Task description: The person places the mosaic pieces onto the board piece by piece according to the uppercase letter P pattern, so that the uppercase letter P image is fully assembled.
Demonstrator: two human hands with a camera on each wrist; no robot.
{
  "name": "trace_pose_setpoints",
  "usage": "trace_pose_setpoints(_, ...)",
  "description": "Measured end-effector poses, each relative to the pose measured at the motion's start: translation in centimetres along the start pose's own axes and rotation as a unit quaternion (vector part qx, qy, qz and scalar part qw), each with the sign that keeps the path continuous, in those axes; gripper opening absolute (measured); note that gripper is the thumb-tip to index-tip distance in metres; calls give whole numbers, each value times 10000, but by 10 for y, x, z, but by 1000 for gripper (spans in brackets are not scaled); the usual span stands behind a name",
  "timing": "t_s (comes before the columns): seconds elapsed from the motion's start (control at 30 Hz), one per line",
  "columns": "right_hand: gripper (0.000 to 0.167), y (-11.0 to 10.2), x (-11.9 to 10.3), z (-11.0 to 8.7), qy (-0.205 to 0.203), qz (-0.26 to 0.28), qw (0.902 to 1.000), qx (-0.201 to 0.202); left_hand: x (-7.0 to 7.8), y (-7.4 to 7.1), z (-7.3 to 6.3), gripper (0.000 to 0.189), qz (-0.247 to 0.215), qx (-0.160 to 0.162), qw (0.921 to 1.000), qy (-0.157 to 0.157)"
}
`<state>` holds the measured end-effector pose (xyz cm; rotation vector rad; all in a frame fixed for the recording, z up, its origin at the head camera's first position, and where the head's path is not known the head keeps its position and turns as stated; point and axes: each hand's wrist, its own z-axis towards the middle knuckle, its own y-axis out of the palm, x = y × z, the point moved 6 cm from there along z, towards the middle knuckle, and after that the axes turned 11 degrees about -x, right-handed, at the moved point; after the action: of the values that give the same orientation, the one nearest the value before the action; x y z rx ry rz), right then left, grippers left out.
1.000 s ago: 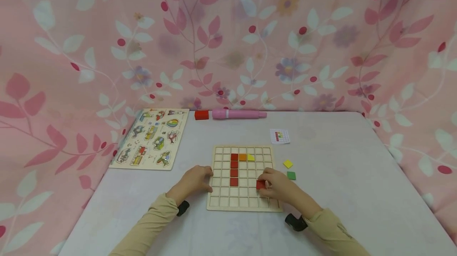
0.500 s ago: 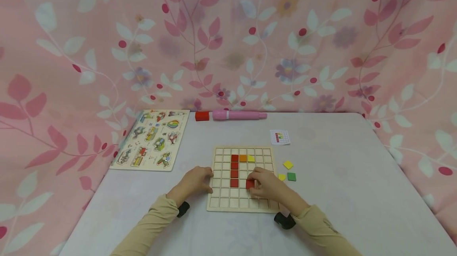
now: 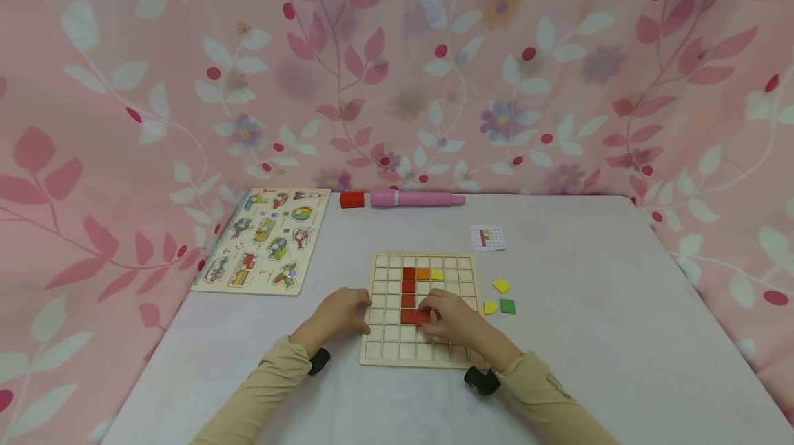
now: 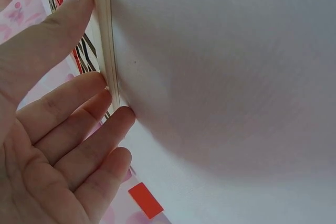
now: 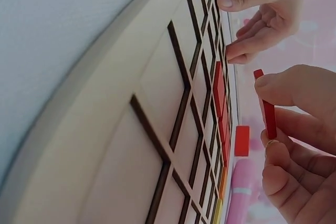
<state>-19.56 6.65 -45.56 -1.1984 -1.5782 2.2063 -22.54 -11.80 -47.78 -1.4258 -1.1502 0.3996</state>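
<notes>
My right hand [image 3: 455, 321] pinches a red square tile [image 5: 268, 108] between thumb and fingers. In the right wrist view the tile is on edge, above the grid surface. In the head view it overlaps the grid beside the lowest of several red tiles [image 3: 408, 286] set in a column. An orange tile [image 3: 423, 273] and a yellow cut-cornered tile [image 3: 437, 274] continue the column's top row. My left hand [image 3: 338, 314] rests at the left edge of the wooden grid board [image 3: 374, 354], thumb and fingertips touching the edge, as the left wrist view shows.
Right of the board lie a yellow square [image 3: 502, 286], a yellow rounded piece [image 3: 490, 308] and a green square [image 3: 507, 306]. Behind is a small pattern card [image 3: 487, 237]. A pink stick [image 3: 417, 199], red block [image 3: 352, 200] and picture puzzle board [image 3: 263, 245] sit farther back.
My right hand has moved left across the board with the red tile, to beside the red column. The yellow rounded piece has come out from behind that hand. My left hand has stayed put.
</notes>
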Motion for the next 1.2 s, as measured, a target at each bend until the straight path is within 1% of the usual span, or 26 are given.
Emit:
trace_pose_setpoints(0.13, 21, 4, 1, 4, 53, 43, 9997, -244, 1, -1, 1, 48, -35, -26, 10000, -3)
trace_pose_setpoints(0.3, 22, 12, -1, 11, 83, 170, 9982, -573, -1, -2, 1, 49, -14, -17, 9999, -136)
trace_pose_setpoints(0.4, 21, 19, -2, 14, 293, 273, 9953, -880, -2, -2, 1, 48, -67, -44, 9999, -137)
trace_pose_setpoints(0.47, 20, 24, -1, 15, 505, 359, 9919, -1111, -2, -1, 1, 48, -99, -59, 9999, -95)
trace_pose_setpoints(0.57, 19, 29, -2, 15, 694, 472, 9881, -1292, -2, 1, 2, 47, -78, -54, 9999, -41)
trace_pose_setpoints(0.7, 17, 31, -3, 15, 789, 541, 9866, -1321, -1, 1, 2, 48, -43, -11, 10000, -14)
trace_pose_setpoints(0.8, 18, 32, -3, 16, 878, 521, 9859, -1325, -1, 0, 2, 48, -10, -2, 10000, -10)
trace_pose_setpoints(0.93, 20, 32, -4, 17, 891, 442, 9864, -1310, -1, 0, 2, 47, 47, 8, 10000, -5)
trace_pose_setpoints(1.07, 21, 35, -4, 18, 849, 387, 9872, -1289, 0, -1, 1, 47, 11, 24, 10000, -6)
trace_pose_setpoints(1.2, 20, 35, -5, 18, 702, 326, 9894, -1225, 0, 0, 2, 47, 12, 35, 10000, 3)
